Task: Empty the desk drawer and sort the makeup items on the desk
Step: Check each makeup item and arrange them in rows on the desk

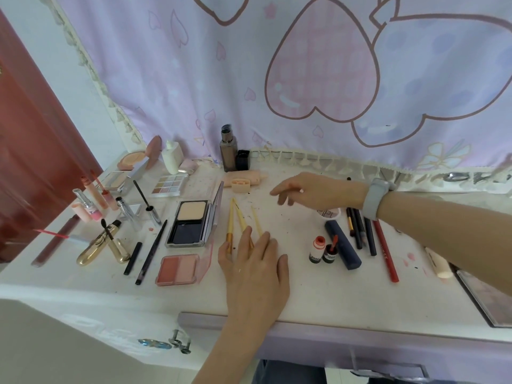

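So this looks like the sorting part, not the emptying part. The desk is already covered in makeup and the drawer below the front edge looks pushed in, though I can't see inside it.

The thing being handled right now is the set of three yellow brushes, lying side by side in the middle of the desk with their handles pointing away. The left hand is laid flat over their near ends, fingers straight and spread, pressing rather than gripping. The right hand hovers just beyond them, fingers loosely relaxed and holding nothing, a watch on that wrist.

Around that: an open powder compact and a blush palette just left of the brushes, mascaras and lip glosses further left, and a row of pencils with two small red bottles on the right.

My guess is the brushes are being lined up as their own group. The next move probably needs the left hand to nudge them parallel and tight together, or the right to fetch another item. They're thin and round, so they'll likely roll if pushed carelessly.
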A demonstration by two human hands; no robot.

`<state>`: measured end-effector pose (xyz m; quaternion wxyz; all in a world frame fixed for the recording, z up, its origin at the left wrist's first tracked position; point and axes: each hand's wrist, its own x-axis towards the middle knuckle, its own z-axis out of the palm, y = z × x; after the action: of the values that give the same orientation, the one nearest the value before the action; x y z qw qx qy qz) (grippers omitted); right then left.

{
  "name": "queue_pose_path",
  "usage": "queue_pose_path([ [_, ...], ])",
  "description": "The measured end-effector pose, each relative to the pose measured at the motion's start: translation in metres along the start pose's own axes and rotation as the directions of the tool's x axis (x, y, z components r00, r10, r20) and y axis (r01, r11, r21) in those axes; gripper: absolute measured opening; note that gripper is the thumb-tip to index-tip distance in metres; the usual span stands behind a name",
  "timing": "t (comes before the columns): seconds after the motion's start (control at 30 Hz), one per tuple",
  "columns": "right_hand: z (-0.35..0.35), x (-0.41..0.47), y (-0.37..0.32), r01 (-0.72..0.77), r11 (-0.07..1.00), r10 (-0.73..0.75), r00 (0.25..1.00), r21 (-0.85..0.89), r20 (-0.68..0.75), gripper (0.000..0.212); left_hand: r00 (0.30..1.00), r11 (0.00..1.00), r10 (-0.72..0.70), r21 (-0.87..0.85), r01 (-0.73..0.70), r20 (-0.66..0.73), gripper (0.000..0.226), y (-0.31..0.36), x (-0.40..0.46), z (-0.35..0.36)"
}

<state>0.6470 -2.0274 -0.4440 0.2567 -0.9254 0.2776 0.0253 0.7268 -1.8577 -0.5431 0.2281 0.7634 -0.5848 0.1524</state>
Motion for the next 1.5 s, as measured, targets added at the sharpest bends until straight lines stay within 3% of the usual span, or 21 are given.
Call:
queue_pose_path([
  [0.1, -0.008, -0.011, 0.024, -0.148, 0.987, 0.128, 0.963, -0.069, -0.239, 0.035, 0.998, 0.997, -0.070, 0.029, 0.070, -0.002, 0.040, 0.001, 0.000, -0.001],
  [0.17, -0.006, -0.018, 0.040, -0.277, 0.951, 0.224, 0.924, -0.138, -0.311, 0.035, 0.995, 0.994, -0.103, 0.029, 0.103, 0.003, 0.041, 0.001, 0.000, -0.001],
  [0.27, 0.006, -0.026, 0.050, -0.394, 0.900, 0.322, 0.890, -0.187, -0.323, 0.040, 0.993, 0.993, -0.115, 0.028, 0.115, 0.008, 0.040, 0.001, -0.001, 0.000],
  [0.4, 0.013, -0.019, 0.056, -0.442, 0.892, 0.370, 0.834, -0.094, -0.409, 0.039, 0.997, 0.997, -0.074, 0.009, 0.075, -0.035, 0.035, 0.001, -0.001, 0.001],
  [0.53, 0.010, -0.003, 0.067, -0.490, 0.870, 0.445, 0.828, -0.054, -0.341, 0.042, 0.998, 0.999, -0.047, -0.015, 0.046, -0.032, 0.033, 0.000, -0.001, 0.002],
  [0.67, 0.007, -0.009, 0.066, -0.368, 0.927, 0.286, 0.821, -0.073, -0.495, 0.040, 0.999, 0.999, -0.028, -0.048, 0.026, -0.040, 0.031, -0.001, -0.001, 0.003],
  [0.77, 0.000, -0.031, 0.049, -0.136, 0.968, 0.236, 0.784, 0.212, -0.574, 0.032, 0.999, 0.996, -0.022, -0.086, 0.018, -0.045, 0.031, 0.000, -0.001, 0.003],
  [0.83, 0.000, -0.055, 0.034, -0.029, 0.905, 0.298, 0.755, 0.424, -0.584, 0.028, 0.998, 0.993, -0.019, -0.114, 0.013, -0.053, 0.032, 0.000, 0.000, 0.002],
  [0.97, 0.016, -0.108, 0.026, 0.155, 0.760, 0.385, 0.675, 0.632, -0.629, 0.023, 0.994, 0.984, 0.002, -0.178, -0.022, -0.113, 0.034, 0.002, 0.000, -0.001],
  [1.03, 0.030, -0.134, 0.029, 0.226, 0.661, 0.397, 0.704, 0.715, -0.589, 0.031, 0.986, 0.969, 0.019, -0.241, -0.060, -0.167, 0.034, 0.004, 0.000, -0.004],
  [1.13, 0.050, -0.168, 0.029, 0.166, 0.634, 0.332, 0.823, 0.755, -0.460, 0.045, 0.972, 0.897, 0.086, -0.408, -0.171, -0.220, 0.039, 0.005, -0.001, -0.010],
  [1.3, 0.081, -0.187, 0.001, -0.016, 0.705, 0.238, 0.947, 0.709, -0.214, 0.019, 0.934, 0.768, 0.345, -0.546, -0.335, -0.089, 0.067, 0.013, -0.013, -0.018],
  [1.4, 0.100, -0.175, -0.015, -0.017, 0.696, 0.295, 0.918, 0.718, -0.264, 0.015, 0.886, 0.776, 0.464, -0.484, -0.403, 0.006, 0.066, 0.018, -0.018, -0.020],
  [1.5, 0.114, -0.160, -0.024, -0.014, 0.647, 0.428, 0.834, 0.762, -0.348, 0.022, 0.877, 0.783, 0.480, -0.465, -0.413, 0.030, 0.041, 0.021, -0.022, -0.023],
])
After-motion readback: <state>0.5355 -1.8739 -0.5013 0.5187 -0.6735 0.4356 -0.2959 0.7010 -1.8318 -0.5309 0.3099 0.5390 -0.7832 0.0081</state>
